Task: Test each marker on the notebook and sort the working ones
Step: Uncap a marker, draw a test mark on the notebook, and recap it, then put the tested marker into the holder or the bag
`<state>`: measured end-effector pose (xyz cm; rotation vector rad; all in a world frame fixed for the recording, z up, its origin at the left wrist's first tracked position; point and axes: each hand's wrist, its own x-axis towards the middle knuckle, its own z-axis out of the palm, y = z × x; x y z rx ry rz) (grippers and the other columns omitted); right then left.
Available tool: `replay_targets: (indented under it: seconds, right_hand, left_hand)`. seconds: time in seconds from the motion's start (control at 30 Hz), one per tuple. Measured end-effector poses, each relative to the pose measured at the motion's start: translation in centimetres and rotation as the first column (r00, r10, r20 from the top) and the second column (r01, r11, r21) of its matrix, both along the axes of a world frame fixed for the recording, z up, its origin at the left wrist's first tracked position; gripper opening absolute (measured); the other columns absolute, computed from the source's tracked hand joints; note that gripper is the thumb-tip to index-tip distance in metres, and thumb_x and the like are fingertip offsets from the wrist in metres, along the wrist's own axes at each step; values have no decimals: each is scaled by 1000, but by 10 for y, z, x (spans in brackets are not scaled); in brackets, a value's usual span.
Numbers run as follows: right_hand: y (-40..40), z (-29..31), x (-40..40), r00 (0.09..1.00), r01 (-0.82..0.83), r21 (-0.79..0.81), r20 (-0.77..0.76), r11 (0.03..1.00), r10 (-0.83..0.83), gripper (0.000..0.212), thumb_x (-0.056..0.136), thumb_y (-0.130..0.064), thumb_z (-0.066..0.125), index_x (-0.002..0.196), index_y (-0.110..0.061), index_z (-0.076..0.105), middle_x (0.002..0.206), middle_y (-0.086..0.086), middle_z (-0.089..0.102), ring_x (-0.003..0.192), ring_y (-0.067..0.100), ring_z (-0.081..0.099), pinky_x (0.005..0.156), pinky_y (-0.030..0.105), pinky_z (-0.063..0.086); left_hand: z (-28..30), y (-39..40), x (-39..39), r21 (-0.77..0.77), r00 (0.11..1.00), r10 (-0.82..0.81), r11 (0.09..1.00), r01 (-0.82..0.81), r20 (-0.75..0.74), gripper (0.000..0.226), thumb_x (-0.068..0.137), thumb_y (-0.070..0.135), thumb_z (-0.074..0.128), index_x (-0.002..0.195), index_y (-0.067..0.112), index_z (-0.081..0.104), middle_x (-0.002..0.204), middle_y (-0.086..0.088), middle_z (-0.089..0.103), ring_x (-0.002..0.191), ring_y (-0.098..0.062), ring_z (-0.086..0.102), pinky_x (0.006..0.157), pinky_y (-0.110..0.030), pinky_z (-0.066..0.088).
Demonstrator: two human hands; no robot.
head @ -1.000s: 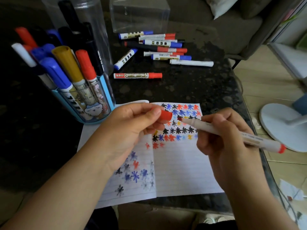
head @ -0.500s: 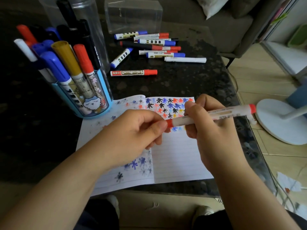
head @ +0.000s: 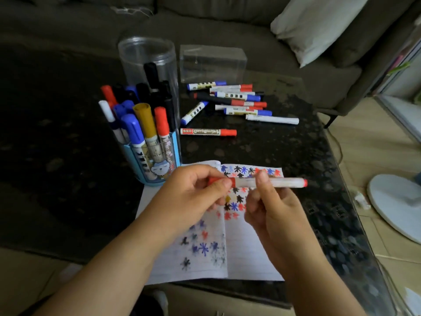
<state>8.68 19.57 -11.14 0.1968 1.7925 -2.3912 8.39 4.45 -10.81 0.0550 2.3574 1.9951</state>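
A white marker with red ends (head: 280,182) lies level above the open notebook (head: 246,254), cap on at its left end. My left hand (head: 189,197) pinches the red cap end. My right hand (head: 273,208) holds the barrel from below with its fingers curled round it. The notebook page carries several star marks in black, blue, red and yellow. A blue holder (head: 157,165) full of upright markers stands left of the notebook. Several loose markers (head: 232,103) lie on the dark table behind it.
A tall clear cylinder (head: 148,62) with black markers stands behind the holder, and a clear box (head: 211,62) sits further right. A sofa with a white pillow (head: 319,26) is beyond the table. A white fan base (head: 396,201) rests on the floor at right.
The marker went from tip down over the page to level, and the red cap in my left hand now sits on its tip. The view tilted up.
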Motion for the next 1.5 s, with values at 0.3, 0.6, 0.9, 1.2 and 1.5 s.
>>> replay_targets:
  seconds: [0.3,0.6,0.9,1.2,1.5]
  right_hand:
    - [9,16,3,862,190,855,-380,483,335,30,78,-20,75,104,-31,65,59,-10,48,69,1,51,57,10,37]
    - [-23,56,-2,730,167,940,-322,299,603,15,91,-34,59,105,-30,62,87,-13,57,76,6,55,71,21,47]
    - [-66,144,-68,693,335,685,-645,647,323,20,96,-26,49,86,-13,61,68,6,65,56,12,56,56,23,41]
    - [-126,150,-165,811,139,797,-432,588,394,24,98,-30,46,113,-11,49,97,5,61,79,15,57,57,20,41]
    - [-150,124,-201,767,-50,978,-93,204,635,32,97,-34,41,97,-10,63,105,8,43,97,24,52,86,35,42]
  left_hand:
    - [24,-2,8,-303,982,123,939,-161,-141,25,80,35,65,69,12,67,63,-6,61,53,-7,50,54,-27,41]
    - [54,-39,50,-310,962,181,920,-240,-206,10,80,34,66,73,27,64,63,15,61,61,1,56,54,-9,40]
    - [109,-116,4,-404,816,335,740,-537,-472,9,87,16,59,88,24,62,82,12,60,77,0,56,60,-7,39]
    - [115,-134,-91,-593,885,232,670,-446,-404,26,93,26,53,119,25,56,122,9,51,113,-6,44,87,-20,38]
    - [99,-140,-117,-603,914,202,698,-386,-351,20,93,26,52,112,26,59,112,11,51,106,-6,49,83,-20,44]
